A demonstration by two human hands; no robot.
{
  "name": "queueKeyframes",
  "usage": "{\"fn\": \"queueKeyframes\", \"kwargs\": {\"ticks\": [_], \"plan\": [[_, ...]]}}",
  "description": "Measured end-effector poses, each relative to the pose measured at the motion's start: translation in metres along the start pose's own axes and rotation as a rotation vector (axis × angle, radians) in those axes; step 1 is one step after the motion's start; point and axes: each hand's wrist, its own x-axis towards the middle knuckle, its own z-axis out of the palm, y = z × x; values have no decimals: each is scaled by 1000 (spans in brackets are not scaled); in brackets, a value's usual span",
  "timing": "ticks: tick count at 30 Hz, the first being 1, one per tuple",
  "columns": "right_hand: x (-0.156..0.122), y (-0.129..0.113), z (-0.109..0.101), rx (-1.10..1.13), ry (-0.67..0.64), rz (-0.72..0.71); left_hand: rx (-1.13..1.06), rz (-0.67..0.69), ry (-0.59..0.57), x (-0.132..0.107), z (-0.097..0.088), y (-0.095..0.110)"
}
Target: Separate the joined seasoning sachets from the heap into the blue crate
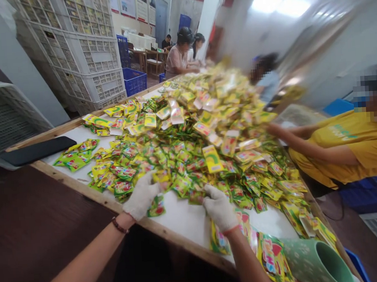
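Note:
At the near edge of the table, my left hand (143,197) wears a white glove with bare fingertips. Its fingers pinch a small yellow packet (161,176), a little blurred. My right hand (220,208), gloved the same way, has thumb and fingers closed at a small green packet (196,197). Between the hands shows the white tabletop (180,217). A single green packet with a red fruit picture (156,206) lies below my left fingers. Beyond both hands rises a heap of small packets (179,152) mixed with flat yellow boxes (212,159).
Larger pouches (272,258) and a green cylindrical container (318,260) lie at the near right. A black phone-like slab (39,151) rests on the left corner. White crates (98,57) stand stacked at left. A yellow-shirted co-worker (337,146) reaches into the heap; others sit farther back.

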Motion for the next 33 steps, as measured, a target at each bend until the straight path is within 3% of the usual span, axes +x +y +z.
{"fn": "queueKeyframes", "kwargs": {"ticks": [4,6,9,11,16,24,29,33], "plan": [[-11,-6,13,364,13,51,-6,-47,-12,-12,27,-20],[-13,-9,19,473,-17,38,-20,-60,-110,-18,38,-26],[-12,-12,21,461,14,19,60,-29,-295,-25,42,-27],[-12,-11,18,400,37,40,71,-59,-332,-26,38,-24],[-11,-1,16,316,10,28,-13,-138,-294,-26,37,-15],[-17,-2,18,241,187,-11,-245,-110,-214,-29,70,-26],[-10,-3,-2,315,119,-2,-94,-27,-292,-19,84,-29],[14,1,-23,420,270,123,103,103,-232,-10,84,-33]]}}
